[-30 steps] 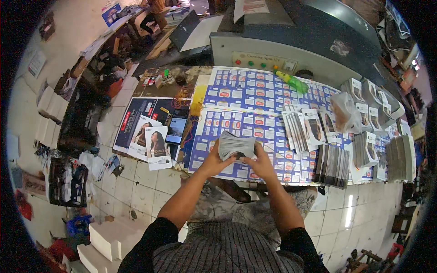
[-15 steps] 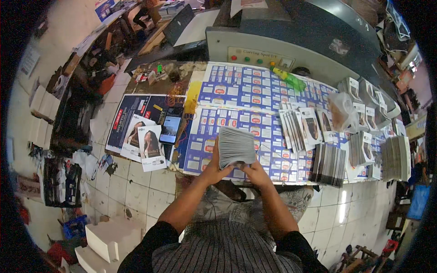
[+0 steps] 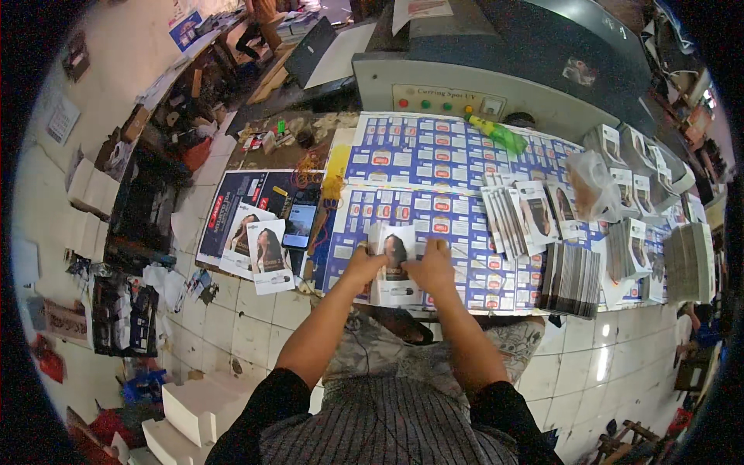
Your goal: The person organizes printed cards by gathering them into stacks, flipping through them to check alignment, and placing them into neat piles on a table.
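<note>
White card bundle sits at near edge of desk, btwn both hands: L hand holds its left side, thumb over the front; R hand is curled against the right side, can't tell how firmly. Half a sec ago grey edges faced up; now the printed front shows, so prob. the pack's been turned over, edges mostly hidden. Looks: tall white front, dark portrait mid, small product pic. near bottom, pale strip on L. Underneath, blue/white printed sheets. To L, two similar cards + lit phone; to R, dark-edged stack, then fanned cards, plastic bag. Farther: green bottle, grey machine w/ buttons.
</note>
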Available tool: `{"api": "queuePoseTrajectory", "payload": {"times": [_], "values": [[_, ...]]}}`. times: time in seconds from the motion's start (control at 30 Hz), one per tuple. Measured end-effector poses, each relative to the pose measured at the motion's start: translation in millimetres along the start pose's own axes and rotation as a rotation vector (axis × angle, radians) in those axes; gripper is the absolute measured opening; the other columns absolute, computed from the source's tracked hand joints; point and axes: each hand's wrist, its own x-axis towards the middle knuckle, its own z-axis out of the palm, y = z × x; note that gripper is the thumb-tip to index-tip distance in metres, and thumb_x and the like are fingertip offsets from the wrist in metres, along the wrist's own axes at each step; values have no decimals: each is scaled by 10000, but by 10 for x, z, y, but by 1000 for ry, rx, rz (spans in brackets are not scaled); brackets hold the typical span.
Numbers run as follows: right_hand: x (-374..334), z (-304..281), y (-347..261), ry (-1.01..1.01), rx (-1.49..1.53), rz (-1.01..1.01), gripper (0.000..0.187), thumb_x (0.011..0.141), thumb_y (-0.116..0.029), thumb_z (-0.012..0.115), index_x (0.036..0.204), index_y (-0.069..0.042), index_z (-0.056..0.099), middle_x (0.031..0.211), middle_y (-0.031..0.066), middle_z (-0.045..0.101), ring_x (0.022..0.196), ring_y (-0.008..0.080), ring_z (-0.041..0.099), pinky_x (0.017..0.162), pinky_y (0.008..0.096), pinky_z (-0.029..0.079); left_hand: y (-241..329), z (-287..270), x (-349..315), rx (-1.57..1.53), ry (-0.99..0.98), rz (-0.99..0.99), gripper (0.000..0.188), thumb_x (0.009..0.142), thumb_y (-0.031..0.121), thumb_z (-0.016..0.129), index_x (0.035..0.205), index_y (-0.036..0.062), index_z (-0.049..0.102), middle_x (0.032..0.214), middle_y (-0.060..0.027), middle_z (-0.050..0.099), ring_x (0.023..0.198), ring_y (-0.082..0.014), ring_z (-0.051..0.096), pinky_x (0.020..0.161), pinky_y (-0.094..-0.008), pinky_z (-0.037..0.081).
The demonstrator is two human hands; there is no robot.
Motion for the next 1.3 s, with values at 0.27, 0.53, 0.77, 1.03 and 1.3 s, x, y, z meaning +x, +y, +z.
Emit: {"api": "queuePoseTrajectory", "payload": {"times": [0.27, 0.53, 0.77, 1.03, 1.3], "values": [[265, 503, 212, 372, -520, -523, 507, 946, -242, 436, 1389, 5, 436, 1513, 163, 348, 1438, 314, 257, 1140, 574, 191, -370, 33, 253, -102, 13, 64, 672, 838, 260, 697, 1365, -45, 412, 1205, -225, 590, 1034, -311, 622, 856, -408, 514], [254, 553, 182, 305, -706, -466, 572, 952, -334, 417, 1433, -24, 398, 1534, 148, 321, 1451, 315, 220, 1117, 658, 128, 581, 288, -54, 1031, 442, 646, 649, 867, 375, 594, 1348, -38, 450, 1389, -237, 466, 1320, -385, 395, 1111, -577, 203], [313, 597, 174, 312, -739, -427, 571, 945, -331, 455, 1432, -34, 413, 1521, 113, 353, 1442, 295, 250, 1121, 650, 121, 157, 49, 964, 1392, 200, 674, 571, 998, 384, 340, 1450, 37, 376, 1529, -150, 328, 1456, -308, 199, 1151, -588, 91], [351, 562, 107, 348, -643, -471, 521, 919, -252, 490, 1386, -22, 472, 1467, 136, 426, 1398, 330, 326, 1099, 657, 174, 122, -14, 923, 1228, 364, 791, 503, 998, 308, 373, 1455, 98, 381, 1548, -148, 290, 1432, -350, 240, 1130, -603, 133], [337, 651, 224, 340, -632, -431, 530, 921, -292, 466, 1383, -33, 469, 1530, 119, 339, 1444, 328, 241, 1106, 672, 125, -216, 18, 448, 1078, 196, 711, 565, 989, 289, 398, 1438, -48, 339, 1538, -203, 288, 1433, -377, 237, 1138, -590, 115]]}}
